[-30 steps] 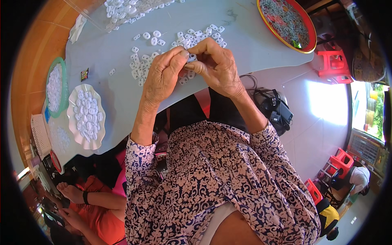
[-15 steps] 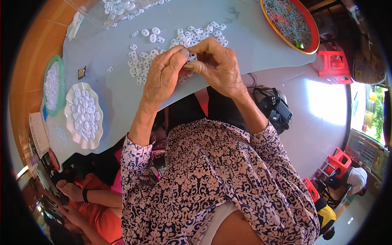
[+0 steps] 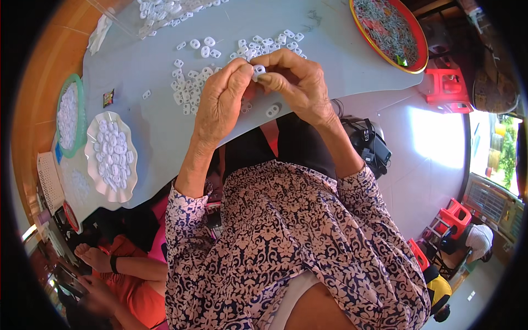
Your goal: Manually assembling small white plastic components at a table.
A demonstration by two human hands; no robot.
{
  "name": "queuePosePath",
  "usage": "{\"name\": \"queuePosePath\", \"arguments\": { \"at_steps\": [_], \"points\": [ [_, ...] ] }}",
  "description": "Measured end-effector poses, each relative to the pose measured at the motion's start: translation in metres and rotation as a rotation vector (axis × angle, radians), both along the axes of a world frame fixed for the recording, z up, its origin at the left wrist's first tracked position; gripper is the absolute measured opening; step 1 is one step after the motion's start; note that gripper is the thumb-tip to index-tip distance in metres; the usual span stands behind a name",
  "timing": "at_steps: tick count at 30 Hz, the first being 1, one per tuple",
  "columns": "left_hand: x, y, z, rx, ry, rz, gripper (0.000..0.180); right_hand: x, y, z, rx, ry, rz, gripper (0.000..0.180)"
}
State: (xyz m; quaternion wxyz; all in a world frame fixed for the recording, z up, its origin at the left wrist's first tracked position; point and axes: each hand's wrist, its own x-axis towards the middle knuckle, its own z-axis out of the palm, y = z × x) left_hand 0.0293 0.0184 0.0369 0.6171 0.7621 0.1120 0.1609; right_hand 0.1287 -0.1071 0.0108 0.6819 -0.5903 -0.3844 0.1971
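Over the near edge of the grey table (image 3: 170,132), both my hands are pinched close together. A small white plastic piece with two dark holes (image 3: 259,70) sits between the thumb and forefinger of my right hand (image 3: 302,85). My left hand (image 3: 223,102) is closed at that piece's left side, its thumb against the forefinger; whatever it grips is hidden. Just below my right thumb, one white oval piece (image 3: 273,110) lies near the table edge. Beyond my hands spread similar loose white pieces (image 3: 190,91), partly covered by my fingers.
At left are a scalloped white dish (image 3: 91,168) and a green basket (image 3: 83,110), both holding white pieces. A red tray (image 3: 422,47) of small grey parts stands far right. Red stools (image 3: 446,88) are on the floor; another person's arm (image 3: 140,267) shows lower left.
The held white piece shows more clearly between my fingertips, as my right thumb and fingers have shifted slightly. The oval piece near the table edge has come into sight.
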Motion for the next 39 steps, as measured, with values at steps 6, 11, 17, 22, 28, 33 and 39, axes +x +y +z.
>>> {"name": "queuePosePath", "arguments": {
  "at_steps": [6, 11, 17, 22, 28, 33, 39],
  "points": [
    [-0.001, 0.000, -0.005, 0.055, 0.007, -0.001, 0.028, 0.000, -0.001, 0.005, -0.082, 0.070, 0.012, 0.022],
    [0.000, 0.001, -0.004, 0.088, -0.062, 0.006, 0.024, -0.002, 0.003, 0.005, -0.051, 0.100, -0.016, 0.020],
    [0.006, -0.005, -0.002, 0.277, -0.100, 0.035, 0.016, 0.000, 0.001, 0.000, -0.074, 0.108, -0.074, 0.009],
    [0.004, -0.008, 0.002, 0.224, -0.027, 0.024, 0.023, 0.000, -0.001, -0.004, -0.018, 0.152, -0.080, 0.009],
    [-0.004, -0.001, -0.002, -0.025, -0.020, -0.025, 0.023, 0.011, -0.006, 0.018, -0.044, -0.085, -0.091, 0.006],
    [-0.013, 0.001, -0.005, -0.138, -0.082, 0.098, 0.021, 0.126, 0.018, 0.070, 0.001, -0.558, -0.490, 0.007],
    [-0.022, -0.003, -0.012, -0.238, -0.112, 0.110, 0.019, 0.220, 0.049, 0.069, -0.210, -0.768, -0.665, 0.014]
  ]
}}
